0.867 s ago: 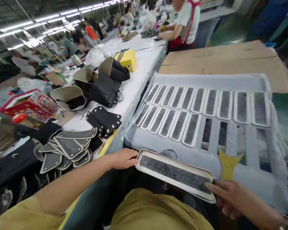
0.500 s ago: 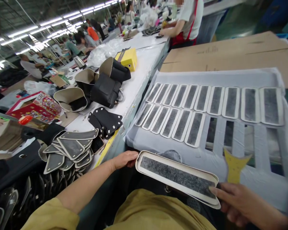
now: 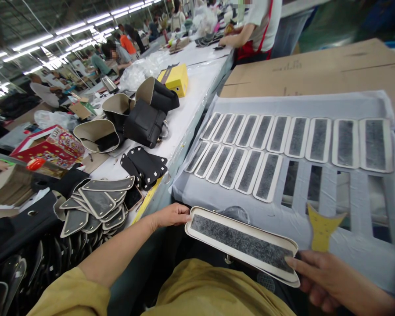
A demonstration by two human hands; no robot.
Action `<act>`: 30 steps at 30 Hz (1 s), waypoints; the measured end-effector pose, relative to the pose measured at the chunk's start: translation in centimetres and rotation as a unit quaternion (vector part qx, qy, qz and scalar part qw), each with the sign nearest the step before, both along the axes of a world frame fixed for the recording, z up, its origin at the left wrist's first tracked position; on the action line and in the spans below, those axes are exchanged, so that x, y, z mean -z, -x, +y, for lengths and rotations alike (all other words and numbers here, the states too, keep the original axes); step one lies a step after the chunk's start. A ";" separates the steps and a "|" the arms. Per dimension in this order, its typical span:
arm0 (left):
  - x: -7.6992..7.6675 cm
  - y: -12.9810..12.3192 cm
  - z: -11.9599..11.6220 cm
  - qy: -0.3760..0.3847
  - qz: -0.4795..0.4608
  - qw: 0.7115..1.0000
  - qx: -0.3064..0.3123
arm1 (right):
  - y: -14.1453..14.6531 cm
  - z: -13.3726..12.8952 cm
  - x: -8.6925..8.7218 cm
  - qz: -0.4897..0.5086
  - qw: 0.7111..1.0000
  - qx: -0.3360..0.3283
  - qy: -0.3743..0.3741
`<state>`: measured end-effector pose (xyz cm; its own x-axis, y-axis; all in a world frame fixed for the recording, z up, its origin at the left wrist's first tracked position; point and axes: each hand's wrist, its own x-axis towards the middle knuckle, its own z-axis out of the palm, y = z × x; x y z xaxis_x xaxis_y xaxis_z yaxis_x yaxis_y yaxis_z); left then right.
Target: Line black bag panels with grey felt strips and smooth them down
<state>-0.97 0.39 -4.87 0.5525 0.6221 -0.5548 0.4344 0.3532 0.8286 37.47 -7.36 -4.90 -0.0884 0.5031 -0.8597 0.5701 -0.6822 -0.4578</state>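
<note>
A long round-cornered bag base panel, cream at the border with a fuzzy dark grey strip along its middle, lies tilted in front of my lap. My left hand pinches its left end, the thumb on the top face. Gripping the right end is my right hand, thumb on top and fingers partly hidden beneath. A second layer or raised edge shows along the panel's lower rim. Beyond it, similar panels lie in two rows on a grey cloth-covered board.
Rectangular slots and a yellow forked piece are at the board's right. Cardboard lies behind. On the left table are black bags, a pile of grey pieces, a red box and a yellow box. A co-worker stands farther back.
My left thumb has come onto the panel's left corner. The panel and my right hand have shifted very slightly left; the surroundings look the same.
</note>
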 end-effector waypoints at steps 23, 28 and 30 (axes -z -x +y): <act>-0.4 -0.1 -0.8 0.034 0.082 0.996 -0.007 | -0.7 0.0 0.9 0.037 0.999 0.002 0.010; -2.2 -1.1 -0.5 -0.060 0.148 0.987 0.018 | -1.1 -0.4 1.4 0.055 0.998 0.002 -0.008; -3.4 -1.9 -0.3 -0.166 0.224 0.958 0.061 | -0.9 -0.3 1.2 0.045 0.999 -0.001 -0.015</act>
<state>0.92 0.05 -1.52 0.3847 0.7509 -0.5368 0.7948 0.0263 0.6063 38.41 -7.63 -6.10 -0.1660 0.5281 -0.8328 0.5269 -0.6664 -0.5276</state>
